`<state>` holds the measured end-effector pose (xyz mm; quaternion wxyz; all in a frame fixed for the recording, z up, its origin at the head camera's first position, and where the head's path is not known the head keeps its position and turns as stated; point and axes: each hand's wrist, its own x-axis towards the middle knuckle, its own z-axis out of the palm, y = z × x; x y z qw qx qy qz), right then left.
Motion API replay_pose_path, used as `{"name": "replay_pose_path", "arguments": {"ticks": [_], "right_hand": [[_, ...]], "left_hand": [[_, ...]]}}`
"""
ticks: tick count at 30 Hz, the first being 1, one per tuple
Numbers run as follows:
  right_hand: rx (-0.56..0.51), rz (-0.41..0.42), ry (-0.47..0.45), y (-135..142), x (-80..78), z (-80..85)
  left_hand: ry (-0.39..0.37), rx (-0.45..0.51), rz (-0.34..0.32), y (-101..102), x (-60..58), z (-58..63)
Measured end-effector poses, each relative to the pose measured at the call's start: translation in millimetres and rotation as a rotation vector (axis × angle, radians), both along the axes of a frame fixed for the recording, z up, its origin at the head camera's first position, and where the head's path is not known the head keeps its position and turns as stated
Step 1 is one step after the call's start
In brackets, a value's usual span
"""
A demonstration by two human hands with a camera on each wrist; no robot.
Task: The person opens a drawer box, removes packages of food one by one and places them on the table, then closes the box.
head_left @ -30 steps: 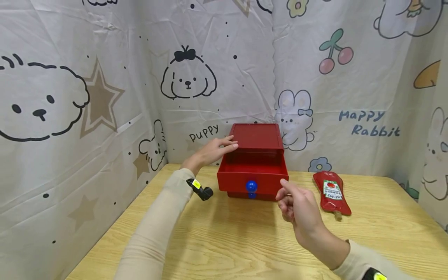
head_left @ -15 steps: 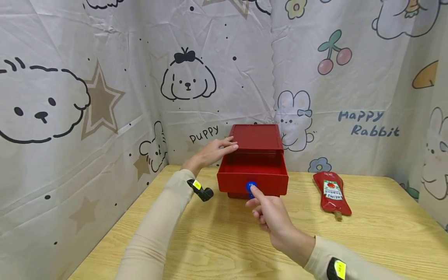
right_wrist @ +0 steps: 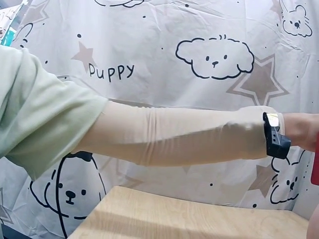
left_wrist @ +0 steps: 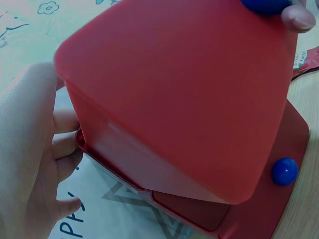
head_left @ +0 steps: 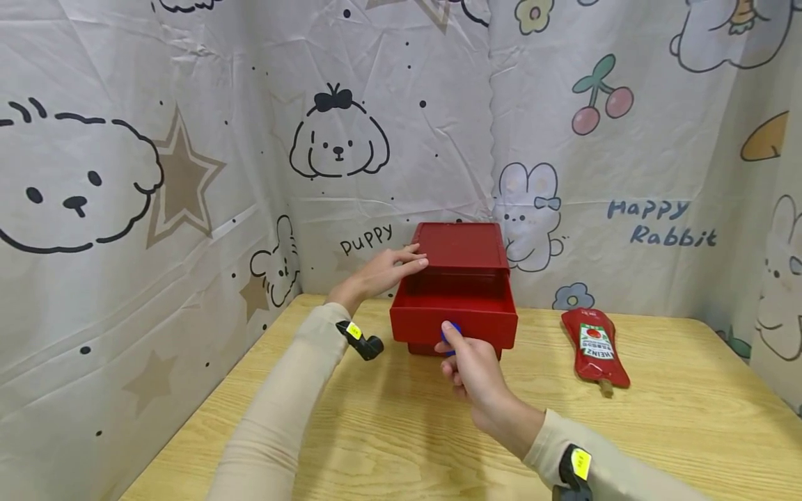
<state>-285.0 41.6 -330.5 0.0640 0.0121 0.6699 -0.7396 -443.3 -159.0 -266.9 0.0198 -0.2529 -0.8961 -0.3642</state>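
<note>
A small red drawer cabinet stands at the back middle of the table, its upper drawer pulled out. The inside of that drawer shows bare red. My left hand rests at the cabinet's upper left side, fingers fairly straight against it. At the drawer front, my right hand pinches the round blue knob, the thumb covering much of it in the head view. Below, a second blue knob sits on the lower drawer front. The right wrist view shows mainly the left sleeve, not the right hand's grip.
A red Heinz ketchup pouch lies on the wooden table to the right of the cabinet. Close behind the table hangs a printed cloth, which also closes off the left and right sides.
My right hand has moved left from the drawer's right corner to the blue knob and closed its thumb and fingers on it. The left hand and the drawer stay in place.
</note>
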Motion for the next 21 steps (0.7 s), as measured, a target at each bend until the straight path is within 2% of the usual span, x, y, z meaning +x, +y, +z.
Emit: {"name": "replay_pose_path", "arguments": {"ticks": [10, 21], "right_hand": [[0.007, 0.001, 0.037, 2, -11.5, -2.6], [0.036, 0.014, 0.060, 1, -22.6, 0.4]], "left_hand": [[-0.014, 0.008, -0.008, 1, -1.3, -2.9], [-0.007, 0.019, -0.024, -1, -1.2, -0.4]]}}
